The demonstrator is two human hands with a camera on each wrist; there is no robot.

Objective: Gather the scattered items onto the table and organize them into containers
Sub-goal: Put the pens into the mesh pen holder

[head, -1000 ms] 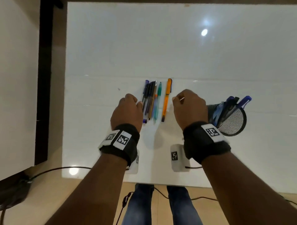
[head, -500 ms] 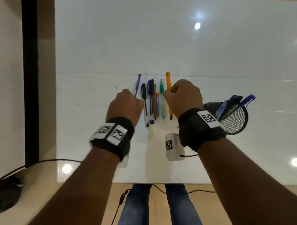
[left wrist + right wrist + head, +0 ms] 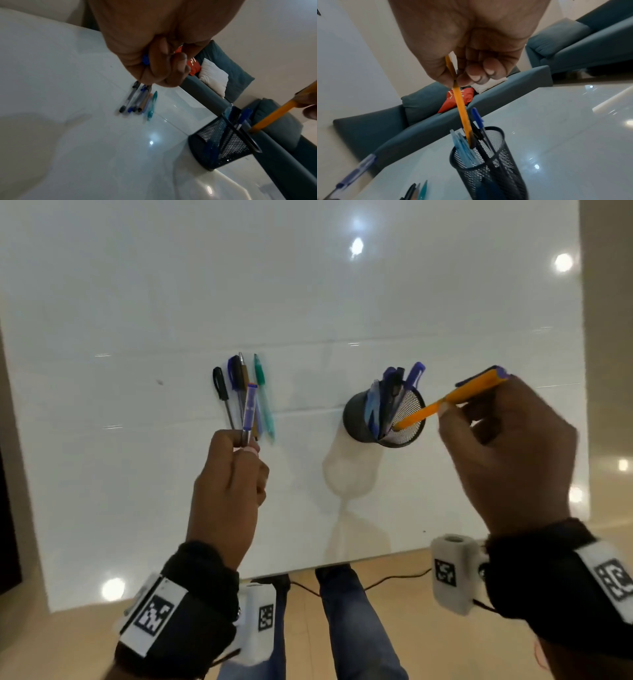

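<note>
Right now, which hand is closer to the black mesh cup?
The right hand: its orange pen dips into the mesh cup. The left hand holds a purple pen farther left.

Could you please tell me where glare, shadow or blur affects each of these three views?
Head view: ceiling-light glare spots on the glossy white table, and a soft shadow below the black mesh pen cup. Left wrist view: dim, with one glare spot. Right wrist view: the clear blue-capped pen is smeared at the lower left.

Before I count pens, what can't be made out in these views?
- Pens inside mesh cup: overlapping in every view, so no sure count.
- Purple pen: left hand hides its lower end, head and left wrist views.
- Orange pen tip: hidden among pens, right wrist view.
</note>
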